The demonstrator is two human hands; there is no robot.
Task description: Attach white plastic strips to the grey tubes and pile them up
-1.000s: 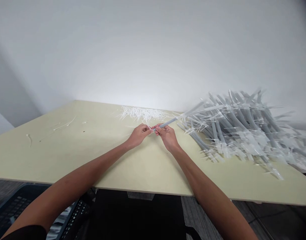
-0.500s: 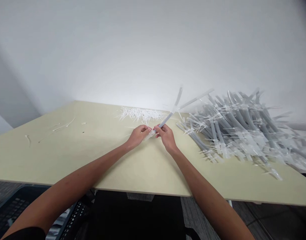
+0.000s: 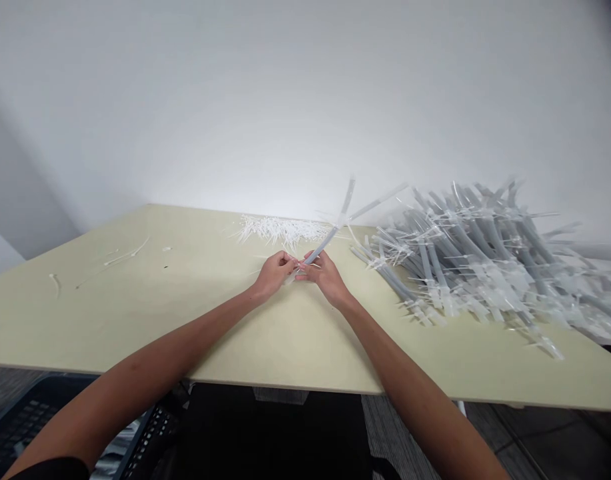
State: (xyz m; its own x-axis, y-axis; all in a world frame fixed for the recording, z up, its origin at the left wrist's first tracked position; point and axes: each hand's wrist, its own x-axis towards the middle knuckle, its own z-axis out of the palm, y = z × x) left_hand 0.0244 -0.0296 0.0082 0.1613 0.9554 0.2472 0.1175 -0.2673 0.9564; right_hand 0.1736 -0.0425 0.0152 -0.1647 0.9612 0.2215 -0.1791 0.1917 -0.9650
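My left hand (image 3: 275,275) is closed in a pinch at the lower end of a branched tube, on what looks like a thin white cable tie; the exact grip is partly hidden by the fingers. Close against it, my right hand (image 3: 326,277) has its fingers wrapped round the grey tube (image 3: 319,248). The tube slants up and away to a clear joint, where it forks into two arms. A clear sleeve (image 3: 289,279) shows beneath the fingertips. Thin pale strands stick out to the left of my left hand. Behind the hands lies a heap of white cable ties (image 3: 285,230).
A large pile of similar grey tubes (image 3: 478,247) with clear ends covers the table's right side. A few loose ties (image 3: 128,256) lie on the left of the pale yellow table (image 3: 160,313). Below the front edge at left stands a dark plastic basket (image 3: 40,400). A white wall rises behind.
The forked tube has shifted a little left and its top has dropped slightly. My right hand's fingers have moved left, closer to the left fingertips.
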